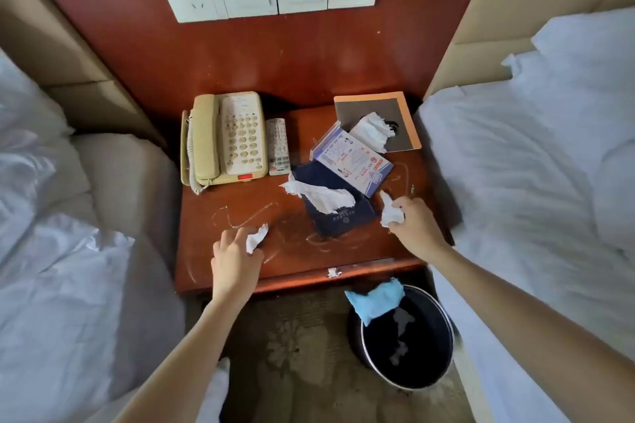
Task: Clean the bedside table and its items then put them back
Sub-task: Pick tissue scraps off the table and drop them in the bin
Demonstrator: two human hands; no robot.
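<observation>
On the glossy, scratched wooden worktop (240, 196), the left hand (233, 261) pinches a crumpled white tissue (257, 238); the right hand (417, 227) grips another soft paper wad (391, 211).

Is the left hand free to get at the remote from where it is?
Probably not yet: the left hand is closed on a crumpled tissue. The way to the remote, beside the phone, looks clear across bare tabletop.

The smeared wooden counter (240, 271) carries a telephone (225, 139) and remote (278, 147) far left, tissue box (335, 208) centre, notebook (378, 122) far right.
</observation>
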